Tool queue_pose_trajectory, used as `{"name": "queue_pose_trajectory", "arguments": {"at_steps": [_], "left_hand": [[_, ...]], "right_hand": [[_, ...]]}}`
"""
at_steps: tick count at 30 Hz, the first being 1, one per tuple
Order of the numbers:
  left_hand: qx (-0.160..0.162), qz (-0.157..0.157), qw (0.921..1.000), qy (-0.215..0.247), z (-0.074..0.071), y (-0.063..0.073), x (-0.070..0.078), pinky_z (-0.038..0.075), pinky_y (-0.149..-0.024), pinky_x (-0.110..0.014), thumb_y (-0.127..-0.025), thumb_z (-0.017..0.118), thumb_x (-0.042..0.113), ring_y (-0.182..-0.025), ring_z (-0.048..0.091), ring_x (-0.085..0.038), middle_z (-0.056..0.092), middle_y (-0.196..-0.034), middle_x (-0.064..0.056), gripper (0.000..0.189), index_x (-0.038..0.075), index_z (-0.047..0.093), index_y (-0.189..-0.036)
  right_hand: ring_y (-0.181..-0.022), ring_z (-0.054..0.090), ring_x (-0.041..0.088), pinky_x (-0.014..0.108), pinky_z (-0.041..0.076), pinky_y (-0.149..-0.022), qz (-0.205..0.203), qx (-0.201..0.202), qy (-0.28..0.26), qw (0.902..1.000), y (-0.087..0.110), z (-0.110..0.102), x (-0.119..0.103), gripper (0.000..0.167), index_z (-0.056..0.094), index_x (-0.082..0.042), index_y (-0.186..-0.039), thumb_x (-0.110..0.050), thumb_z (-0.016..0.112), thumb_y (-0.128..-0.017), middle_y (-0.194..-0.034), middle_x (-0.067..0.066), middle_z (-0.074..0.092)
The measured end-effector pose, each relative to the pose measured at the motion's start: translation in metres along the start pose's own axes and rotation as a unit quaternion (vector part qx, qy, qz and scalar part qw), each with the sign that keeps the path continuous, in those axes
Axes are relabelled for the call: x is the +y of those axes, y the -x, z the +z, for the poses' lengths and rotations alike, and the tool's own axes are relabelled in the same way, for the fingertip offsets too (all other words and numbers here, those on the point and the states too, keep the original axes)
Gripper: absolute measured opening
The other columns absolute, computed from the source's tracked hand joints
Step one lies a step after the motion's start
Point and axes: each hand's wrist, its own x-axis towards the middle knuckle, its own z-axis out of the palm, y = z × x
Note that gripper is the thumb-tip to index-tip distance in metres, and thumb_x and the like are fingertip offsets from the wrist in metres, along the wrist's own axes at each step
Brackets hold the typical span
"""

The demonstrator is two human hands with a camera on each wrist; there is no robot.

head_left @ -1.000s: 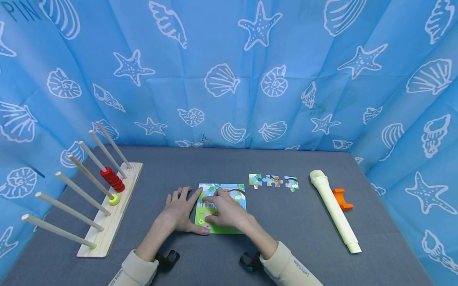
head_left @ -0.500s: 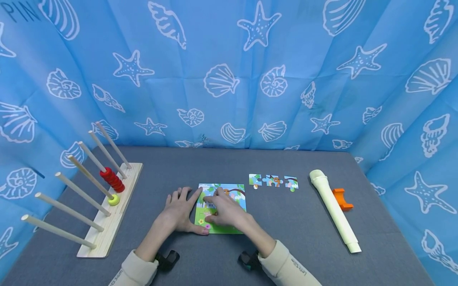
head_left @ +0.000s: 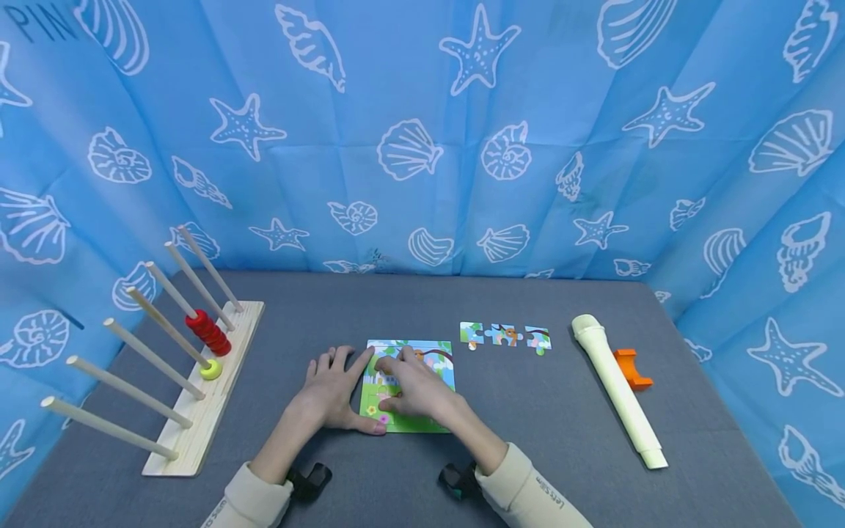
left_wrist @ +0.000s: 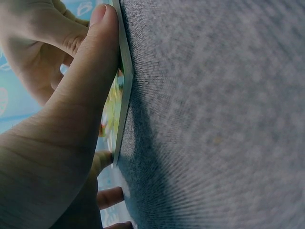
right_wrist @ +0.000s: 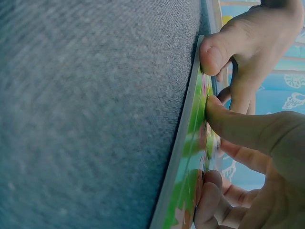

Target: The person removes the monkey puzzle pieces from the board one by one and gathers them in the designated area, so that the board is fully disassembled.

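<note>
A colourful jigsaw puzzle (head_left: 422,424) lies on the table in front of me, with a green lower part and a tree branch near its top right. My left hand (head_left: 328,389) spreads along its left side in the head view; the thumb (left_wrist: 102,28) rests on the front edge. Over the middle of the puzzle, my right hand (head_left: 419,387) bends its thumb and fingers down as if around one puzzle piece (head_left: 383,392), mostly covered by the hand. In the right wrist view the thumb (right_wrist: 217,109) touches the puzzle's surface; I cannot tell whether the piece is lifted.
Three loose puzzle pieces (head_left: 505,334) lie in a row at the right behind the puzzle. A wooden peg stand (head_left: 224,389) with red and yellow rings (head_left: 210,369) stands at left. At right lie a cream microphone-shaped stick (head_left: 619,392) and an orange curved block (head_left: 631,369).
Both hands stay at the puzzle. The right index finger has shifted slightly, showing a bit more of the picture below it. The loose pieces have not moved.
</note>
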Motion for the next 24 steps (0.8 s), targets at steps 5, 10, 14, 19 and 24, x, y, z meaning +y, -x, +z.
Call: {"name": "queue_pose_trajectory", "arguments": {"at_steps": [5,10,14,19,24], "left_hand": [[0.003,-0.001,1.0,-0.008,0.0005,-0.0007,0.0003,0.026,-0.118,-0.072,-0.063,0.083,0.076,-0.148,0.029,-0.053,0.031,-0.16,-0.023,0.129,0.021,0.025,-0.164],[0.001,-0.002,0.9999,-0.012,0.0001,-0.0013,0.0004,0.026,-0.118,-0.072,-0.063,0.083,0.076,-0.148,0.029,-0.053,0.031,-0.16,-0.023,0.129,0.021,0.025,-0.164],[0.001,-0.002,0.9999,-0.011,-0.0004,-0.0013,0.0009,0.026,-0.118,-0.073,-0.063,0.084,0.075,-0.148,0.028,-0.053,0.031,-0.16,-0.023,0.128,0.021,0.025,-0.164],[0.0,-0.002,0.9999,-0.011,-0.0002,-0.0007,0.0015,0.027,-0.118,-0.072,-0.063,0.084,0.074,-0.148,0.029,-0.053,0.031,-0.16,-0.023,0.128,0.02,0.026,-0.164],[0.001,-0.003,0.9999,-0.01,0.0003,-0.0005,0.0019,0.026,-0.118,-0.072,-0.064,0.084,0.074,-0.148,0.029,-0.053,0.031,-0.16,-0.023,0.127,0.02,0.026,-0.163]], "right_hand": [[-0.086,0.048,0.015,0.027,0.045,-0.072,-0.002,0.006,-0.001,1.0,0.0003,-0.0001,0.0006,0.053,0.061,-0.016,-0.137,-0.022,0.082,-0.088,-0.118,0.009,0.054],[-0.085,0.046,0.014,0.025,0.043,-0.07,-0.017,0.016,-0.007,0.9997,0.0001,0.0008,0.0021,0.059,0.06,-0.014,-0.141,-0.021,0.083,-0.087,-0.117,0.009,0.055],[-0.087,0.047,0.013,0.024,0.045,-0.072,-0.023,0.028,-0.008,0.9993,0.0002,0.0008,0.0028,0.058,0.062,-0.012,-0.139,-0.02,0.084,-0.086,-0.118,0.008,0.057],[-0.086,0.046,0.012,0.023,0.044,-0.07,-0.031,0.033,-0.003,0.999,0.0014,-0.0005,0.0037,0.053,0.066,-0.01,-0.135,-0.02,0.085,-0.085,-0.115,0.008,0.058],[-0.083,0.043,0.012,0.021,0.039,-0.062,-0.039,0.029,0.001,0.9988,0.0028,-0.0022,0.0052,0.054,0.066,-0.01,-0.137,-0.02,0.083,-0.087,-0.113,0.008,0.058]]}}
